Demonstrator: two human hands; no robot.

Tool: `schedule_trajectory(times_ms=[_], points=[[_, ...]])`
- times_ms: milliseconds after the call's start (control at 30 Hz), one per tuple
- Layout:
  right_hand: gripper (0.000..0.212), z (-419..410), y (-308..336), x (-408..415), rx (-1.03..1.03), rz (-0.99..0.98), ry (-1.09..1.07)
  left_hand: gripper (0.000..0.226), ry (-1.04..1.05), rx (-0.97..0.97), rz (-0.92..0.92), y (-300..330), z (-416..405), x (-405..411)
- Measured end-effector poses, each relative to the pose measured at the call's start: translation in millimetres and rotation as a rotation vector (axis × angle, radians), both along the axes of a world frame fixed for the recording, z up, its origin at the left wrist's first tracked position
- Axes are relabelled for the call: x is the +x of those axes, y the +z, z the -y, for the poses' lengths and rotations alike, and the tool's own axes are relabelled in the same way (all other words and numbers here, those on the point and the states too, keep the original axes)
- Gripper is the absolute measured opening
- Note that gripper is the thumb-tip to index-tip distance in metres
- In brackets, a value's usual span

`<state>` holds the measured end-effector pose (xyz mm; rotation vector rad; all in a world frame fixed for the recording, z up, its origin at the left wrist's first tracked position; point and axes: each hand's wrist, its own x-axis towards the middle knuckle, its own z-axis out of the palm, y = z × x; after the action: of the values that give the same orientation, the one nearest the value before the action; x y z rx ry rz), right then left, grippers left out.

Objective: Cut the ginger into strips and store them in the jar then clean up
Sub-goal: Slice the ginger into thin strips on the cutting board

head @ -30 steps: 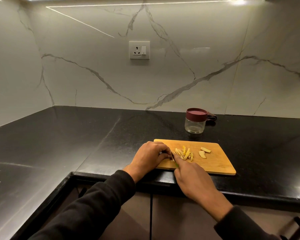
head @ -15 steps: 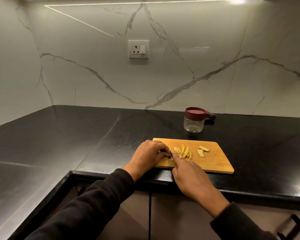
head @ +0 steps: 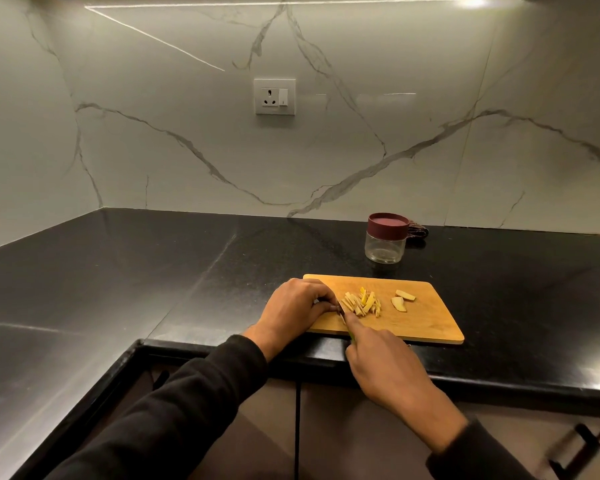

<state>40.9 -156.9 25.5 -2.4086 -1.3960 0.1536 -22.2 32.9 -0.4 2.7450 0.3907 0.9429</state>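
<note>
A wooden cutting board [head: 426, 322] lies at the counter's front edge. On it sits a pile of yellow ginger strips [head: 362, 303], with two uncut ginger slices [head: 400, 300] to their right. My left hand [head: 295, 306] curls over a ginger piece at the board's left end; the piece is hidden under the fingers. My right hand [head: 383, 362] grips a knife [head: 343, 315], only a dark sliver of blade showing between the hands. A clear jar with a maroon lid [head: 386, 241] stands shut behind the board.
A dark cloth [head: 418, 233] lies behind the jar by the marble wall. The black counter [head: 153, 271] wraps round a corner to the left. A wall socket [head: 274, 96] is above. Cabinet doors with a black handle [head: 575, 448] are below.
Both hands stay at the board's left end with only small shifts, the knife working at the ginger under my left fingers. The view has dipped slightly.
</note>
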Motion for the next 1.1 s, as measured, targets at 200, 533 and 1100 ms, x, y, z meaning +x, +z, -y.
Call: schedule_trajectory(times_ms=[200, 533, 1100], points=[[0.063, 15.4, 1.2, -9.1, -0.027, 0.086, -0.018, 0.009, -0.005, 0.009, -0.014, 2.0, 1.1, -1.1], [0.072, 25.9, -6.6, -4.7, -0.073, 0.268, -0.022, 0.008, -0.012, 0.029, -0.014, 3.2, 2.3, -2.6], [0.058, 33.2, -2.5, -1.3, 0.076, 0.069, -0.075, 0.01, -0.036, 0.024, -0.025, 2.0, 1.1, -0.8]])
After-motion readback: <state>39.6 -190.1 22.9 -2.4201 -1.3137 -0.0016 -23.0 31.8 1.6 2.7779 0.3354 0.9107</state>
